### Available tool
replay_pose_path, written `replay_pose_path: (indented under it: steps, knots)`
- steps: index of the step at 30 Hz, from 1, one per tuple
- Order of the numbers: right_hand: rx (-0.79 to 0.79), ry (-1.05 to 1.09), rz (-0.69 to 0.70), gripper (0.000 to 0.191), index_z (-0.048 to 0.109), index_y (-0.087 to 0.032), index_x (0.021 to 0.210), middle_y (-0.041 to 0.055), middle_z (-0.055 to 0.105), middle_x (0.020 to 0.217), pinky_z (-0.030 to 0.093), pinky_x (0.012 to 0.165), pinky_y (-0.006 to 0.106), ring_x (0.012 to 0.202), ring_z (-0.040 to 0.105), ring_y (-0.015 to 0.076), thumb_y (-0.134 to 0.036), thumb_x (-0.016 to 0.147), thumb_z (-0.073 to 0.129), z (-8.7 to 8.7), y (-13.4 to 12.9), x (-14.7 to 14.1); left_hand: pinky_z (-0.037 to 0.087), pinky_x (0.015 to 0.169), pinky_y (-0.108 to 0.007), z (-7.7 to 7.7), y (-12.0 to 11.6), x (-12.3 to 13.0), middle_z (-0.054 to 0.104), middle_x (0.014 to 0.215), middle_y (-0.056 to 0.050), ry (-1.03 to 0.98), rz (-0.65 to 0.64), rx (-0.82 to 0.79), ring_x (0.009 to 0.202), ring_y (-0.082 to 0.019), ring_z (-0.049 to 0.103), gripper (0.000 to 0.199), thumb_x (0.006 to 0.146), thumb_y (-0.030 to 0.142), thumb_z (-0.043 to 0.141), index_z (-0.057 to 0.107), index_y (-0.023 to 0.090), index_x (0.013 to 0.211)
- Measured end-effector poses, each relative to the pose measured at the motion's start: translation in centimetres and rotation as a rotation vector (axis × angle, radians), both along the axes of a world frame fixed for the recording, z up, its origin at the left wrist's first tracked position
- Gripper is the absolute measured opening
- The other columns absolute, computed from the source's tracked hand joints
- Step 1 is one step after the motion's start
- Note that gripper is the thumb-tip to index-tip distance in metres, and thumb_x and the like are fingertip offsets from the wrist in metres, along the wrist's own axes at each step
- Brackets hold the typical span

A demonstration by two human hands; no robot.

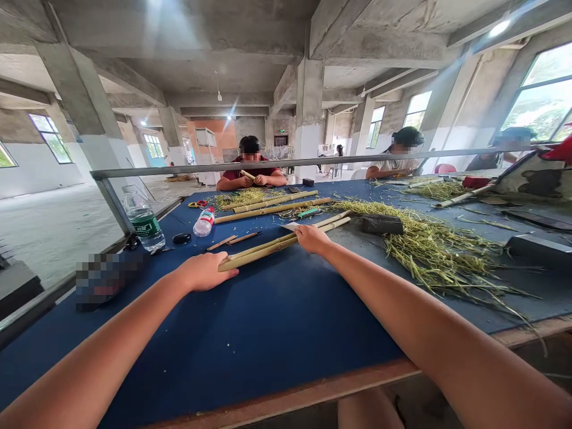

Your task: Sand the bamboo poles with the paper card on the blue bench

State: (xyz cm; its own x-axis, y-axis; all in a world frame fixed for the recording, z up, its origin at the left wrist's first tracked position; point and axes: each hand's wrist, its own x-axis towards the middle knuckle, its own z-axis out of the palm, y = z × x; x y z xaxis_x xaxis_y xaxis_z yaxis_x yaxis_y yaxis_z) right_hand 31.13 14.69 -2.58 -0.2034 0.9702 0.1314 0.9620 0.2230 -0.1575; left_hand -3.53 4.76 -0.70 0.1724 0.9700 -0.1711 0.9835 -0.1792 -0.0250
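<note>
Two pale bamboo pieces [263, 250] lie side by side, held slanting above the blue table [250, 333]. My left hand [206, 271] is closed around their near left end, thumb below. Farther along, my right hand [313, 238] is closed at the bamboo, with a flat pointed blade [290, 226] sticking out to the left of its fingers. The blade's handle is hidden in that hand. Just beyond my right hand is a dark block [382, 224] beside a heap of green-yellow shavings [429, 244].
A large water bottle [145, 223], a small bottle [204, 222] and brown sticks [243, 238] are at the left. More bamboo poles [272, 210] lie behind. A metal rail [268, 163] crosses the far side, where a person [250, 170] holds bamboo. Others sit at the right.
</note>
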Motion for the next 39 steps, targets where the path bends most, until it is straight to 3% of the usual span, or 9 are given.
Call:
replay_pose_path:
  steps: [4,10,14,17,21,25,29,34,39]
  knots:
    - [0.007,0.002,0.012,0.052,0.085,-0.019,0.145,0.0202,0.088,0.145,0.054,0.105,0.038,0.136,0.080,0.0361,-0.032,0.131,0.037,-0.3,-0.5,-0.5,0.063,0.097,-0.050,-0.1,0.1,0.1,0.090,0.144,-0.021,-0.004,0.023,0.005,0.129,-0.046,0.085,0.068,0.106,0.087,0.046,0.073,0.030,0.130]
    - [0.036,0.067,0.303,0.047,0.080,-0.028,0.159,0.0091,0.084,0.161,0.053,0.117,0.035,0.147,0.077,0.0316,-0.034,0.131,0.042,-1.2,-2.7,-4.2,0.064,0.103,-0.053,-0.1,0.1,0.1,0.088,0.148,-0.022,0.014,0.002,0.005,0.133,-0.048,0.085,0.067,0.108,0.082,0.043,0.073,0.028,0.134]
    - [-0.005,0.035,0.115,0.051,0.084,-0.022,0.145,0.0158,0.090,0.142,0.054,0.106,0.034,0.134,0.082,0.0337,-0.038,0.133,0.038,-0.7,-1.6,-2.6,0.063,0.105,-0.052,0.0,0.1,0.0,0.087,0.150,-0.022,0.028,0.004,0.001,0.136,-0.048,0.084,0.069,0.109,0.083,0.040,0.072,0.028,0.134]
    - [-0.007,0.030,-0.043,0.055,0.084,-0.016,0.145,0.0241,0.087,0.145,0.053,0.103,0.036,0.135,0.082,0.0361,-0.034,0.133,0.034,0.0,-0.2,-0.3,0.063,0.103,-0.051,0.1,0.0,0.1,0.089,0.146,-0.021,0.017,0.010,-0.001,0.134,-0.047,0.084,0.066,0.109,0.084,0.042,0.073,0.029,0.131]
    - [0.006,0.032,-0.056,0.058,0.083,-0.014,0.150,0.0250,0.085,0.152,0.054,0.108,0.037,0.141,0.080,0.0361,-0.031,0.132,0.031,-0.1,-0.2,-0.2,0.063,0.104,-0.052,0.0,-0.1,0.3,0.088,0.149,-0.022,0.039,0.005,0.007,0.135,-0.048,0.084,0.068,0.110,0.083,0.040,0.072,0.028,0.133]
    - [0.012,0.072,0.159,0.049,0.085,-0.026,0.150,0.0114,0.088,0.151,0.055,0.115,0.034,0.143,0.080,0.0318,-0.036,0.132,0.042,-1.0,-2.5,-3.6,0.063,0.106,-0.052,-0.1,-0.1,0.4,0.087,0.152,-0.022,0.057,0.000,0.011,0.138,-0.047,0.083,0.066,0.112,0.080,0.040,0.071,0.028,0.137]
    - [0.095,0.136,0.424,0.046,0.082,-0.027,0.157,0.0083,0.081,0.166,0.051,0.129,0.037,0.157,0.072,0.0301,-0.031,0.130,0.045,-1.6,-4.2,-5.8,0.064,0.105,-0.053,-0.1,-0.1,0.5,0.088,0.151,-0.022,0.050,-0.003,0.017,0.136,-0.048,0.085,0.062,0.111,0.076,0.044,0.072,0.027,0.137]
    - [0.012,0.056,0.203,0.047,0.084,-0.021,0.144,0.0156,0.090,0.140,0.057,0.107,0.037,0.130,0.084,0.0338,-0.034,0.132,0.040,-0.6,-3.3,-4.4,0.065,0.105,-0.051,0.1,-0.3,0.5,0.089,0.147,-0.020,0.041,0.006,0.033,0.135,-0.047,0.085,0.063,0.111,0.078,0.043,0.074,0.028,0.136]
    - [-0.006,0.029,0.055,0.051,0.085,-0.014,0.141,0.0224,0.089,0.141,0.057,0.106,0.038,0.132,0.084,0.0351,-0.026,0.132,0.037,0.2,-2.3,-2.9,0.065,0.104,-0.051,-0.1,-0.3,0.4,0.090,0.146,-0.021,0.047,0.010,0.059,0.133,-0.047,0.086,0.064,0.113,0.078,0.045,0.072,0.027,0.141]
